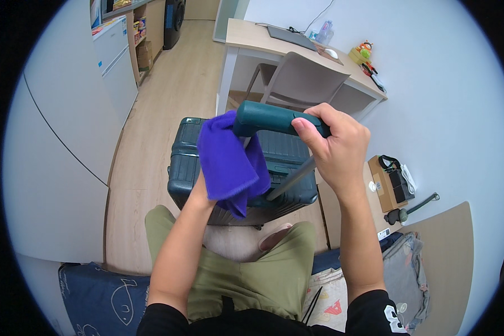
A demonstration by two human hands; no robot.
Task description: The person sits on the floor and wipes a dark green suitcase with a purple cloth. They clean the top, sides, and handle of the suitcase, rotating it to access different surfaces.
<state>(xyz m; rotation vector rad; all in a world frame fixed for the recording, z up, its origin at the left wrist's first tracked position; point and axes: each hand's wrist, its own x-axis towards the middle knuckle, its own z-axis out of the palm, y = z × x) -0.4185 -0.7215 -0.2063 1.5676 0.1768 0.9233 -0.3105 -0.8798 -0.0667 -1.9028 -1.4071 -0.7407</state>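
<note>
A dark green hard-shell suitcase (pixel 290 147) stands upright on the floor between my legs, its telescopic handle pulled up. My right hand (pixel 340 140) is wrapped around the right end of the green handle grip (pixel 269 117), thumb on top near the button. A metal pole (pixel 292 180) runs from that end down to the suitcase top. At the left end, a purple cloth (pixel 231 164) is draped around the other pole just under the grip. My left hand (pixel 202 185) holds this cloth against the pole; the cloth hides its fingers.
Beyond the suitcase are a grey chair (pixel 306 80) and a desk (pixel 252 35) bearing a closed laptop (pixel 292 38). To the right, a low surface holds a cardboard box (pixel 386 185). White cabinet doors (pixel 63 168) line the left. Folded clothes (pixel 403 269) lie beside me on the bed.
</note>
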